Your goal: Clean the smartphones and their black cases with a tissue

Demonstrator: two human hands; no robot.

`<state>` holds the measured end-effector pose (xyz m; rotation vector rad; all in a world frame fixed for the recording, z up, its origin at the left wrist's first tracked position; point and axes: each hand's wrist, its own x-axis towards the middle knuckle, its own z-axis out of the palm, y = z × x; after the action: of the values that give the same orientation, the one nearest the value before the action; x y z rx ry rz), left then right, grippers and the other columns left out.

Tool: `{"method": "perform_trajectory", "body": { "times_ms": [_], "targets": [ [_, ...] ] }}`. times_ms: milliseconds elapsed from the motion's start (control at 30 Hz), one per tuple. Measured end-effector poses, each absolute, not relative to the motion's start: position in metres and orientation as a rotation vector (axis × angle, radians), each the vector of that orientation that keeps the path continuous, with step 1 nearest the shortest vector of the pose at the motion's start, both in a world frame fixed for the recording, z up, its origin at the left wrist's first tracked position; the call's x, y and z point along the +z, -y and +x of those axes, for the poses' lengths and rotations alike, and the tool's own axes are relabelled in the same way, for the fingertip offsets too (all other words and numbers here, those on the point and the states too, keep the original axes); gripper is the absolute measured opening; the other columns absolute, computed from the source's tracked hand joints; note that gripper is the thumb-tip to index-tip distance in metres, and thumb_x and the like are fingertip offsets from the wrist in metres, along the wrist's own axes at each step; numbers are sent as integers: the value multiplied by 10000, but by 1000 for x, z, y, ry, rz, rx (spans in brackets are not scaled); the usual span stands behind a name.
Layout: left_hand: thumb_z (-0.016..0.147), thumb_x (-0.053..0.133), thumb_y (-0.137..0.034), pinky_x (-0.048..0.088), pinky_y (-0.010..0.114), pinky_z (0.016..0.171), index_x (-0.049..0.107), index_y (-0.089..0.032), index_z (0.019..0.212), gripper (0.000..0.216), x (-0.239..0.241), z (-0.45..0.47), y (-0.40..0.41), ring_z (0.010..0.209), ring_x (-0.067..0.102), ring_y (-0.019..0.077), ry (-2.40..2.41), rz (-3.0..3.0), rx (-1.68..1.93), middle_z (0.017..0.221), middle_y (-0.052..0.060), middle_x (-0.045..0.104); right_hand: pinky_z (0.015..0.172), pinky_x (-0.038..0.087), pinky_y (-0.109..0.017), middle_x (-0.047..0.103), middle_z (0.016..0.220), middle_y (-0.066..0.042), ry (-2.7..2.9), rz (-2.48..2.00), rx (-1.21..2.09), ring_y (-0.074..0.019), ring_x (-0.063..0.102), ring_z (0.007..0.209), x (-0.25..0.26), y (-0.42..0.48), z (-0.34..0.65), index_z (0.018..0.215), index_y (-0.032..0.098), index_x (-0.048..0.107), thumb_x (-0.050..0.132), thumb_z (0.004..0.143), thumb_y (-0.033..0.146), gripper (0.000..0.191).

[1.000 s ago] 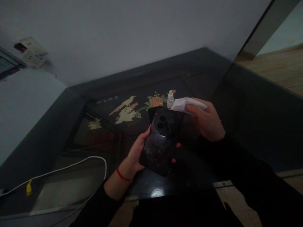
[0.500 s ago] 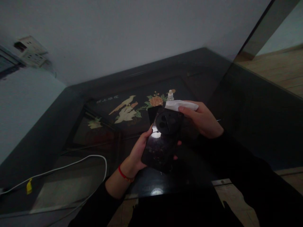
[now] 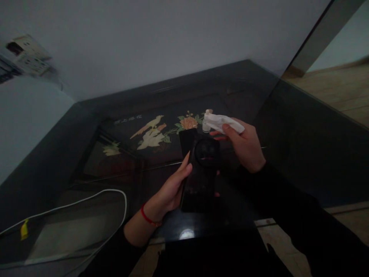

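A black smartphone with a large round camera bump faces me with its back. My left hand is wrapped round it, thumb on the left edge and fingertips showing at the right edge. Above the phone's upper right, my right hand pinches a folded white wipe between thumb and fingers; the wipe is apart from the phone. Just behind the wipe's left end stands a small clear bottle with a white cap. Another flat dark thing shows behind the phone's upper left; its kind is unclear.
The dark glossy table bears an inlaid bird and flower picture. A white cable with a yellow tag runs along the left. Power sockets are on the wall at the upper left.
My right hand has lifted the wipe off the phone's top edge and turned it. The phone has been tilted more upright, and the bright reflection on its back is gone.
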<state>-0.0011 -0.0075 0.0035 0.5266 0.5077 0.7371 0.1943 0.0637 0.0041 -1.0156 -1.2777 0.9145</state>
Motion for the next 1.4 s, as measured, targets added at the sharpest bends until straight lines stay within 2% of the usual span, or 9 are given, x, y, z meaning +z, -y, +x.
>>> {"method": "perform_trajectory", "body": {
  "times_ms": [200,433,633,800,900,1000,1067,1200,1400],
  "targets": [
    [897,550,-386,563,504,794,237,-407,1469,652,-2,-1,13,1144,579,301,-517,622,603,1366,93,519,912,495,-319,717,1105,-25,1855,-828,641,-168,659,1037,16,-42,187,1084,227,681,483,887,150,290],
    [879,563,-439,571,489,767,198,-426,1465,691,-2,-2,9,1130,590,295,-531,619,666,1346,87,538,744,507,-288,735,926,-33,1677,-1058,498,-166,675,820,9,-51,193,968,170,700,494,850,144,239],
    [804,521,-645,582,416,665,354,-243,1418,753,5,-11,-3,754,686,235,-785,667,795,1136,121,645,657,501,-286,710,764,-25,1546,-1138,625,-158,651,675,-3,-68,195,864,152,693,508,827,192,193],
    [830,584,-442,583,368,722,278,-336,1459,707,11,-29,-26,922,630,220,-1136,949,1061,1153,69,601,661,492,-297,698,731,-31,1519,-1163,763,-169,651,677,-11,-74,195,830,154,684,525,808,231,179],
    [844,555,-457,561,418,800,268,-342,1472,700,6,-45,-39,901,626,220,-1294,1113,910,1221,80,559,631,487,-300,693,708,-38,1535,-1141,817,-176,645,646,-20,-76,192,791,154,685,528,786,238,178],
    [866,531,-451,456,422,997,269,-297,1478,683,-5,-61,-49,1101,568,247,-1607,1463,932,1333,108,463,611,502,-304,698,708,-45,1510,-1118,890,-182,647,637,-31,-80,191,796,152,696,545,768,267,192],
    [868,508,-509,394,408,1056,208,-284,1500,735,-12,-67,-54,1209,509,255,-1934,1707,750,1364,129,397,603,512,-307,702,706,-46,1478,-1110,935,-184,643,629,-37,-85,191,789,150,704,591,736,288,186],
    [793,577,-562,390,511,1017,256,-329,1486,799,-23,-64,-63,1193,517,344,-2104,1771,591,1398,143,335,582,534,-301,713,729,-51,1384,-1104,1021,-185,648,634,-41,-90,192,793,143,714,684,671,313,211],
    [800,554,-497,319,685,937,390,-317,1435,680,-31,-39,-80,1248,376,493,-2317,1767,475,1472,173,321,536,571,-269,723,1010,-126,1200,-1045,1186,-222,722,786,-36,-86,191,1022,132,676,619,776,353,335]
  ]
}}
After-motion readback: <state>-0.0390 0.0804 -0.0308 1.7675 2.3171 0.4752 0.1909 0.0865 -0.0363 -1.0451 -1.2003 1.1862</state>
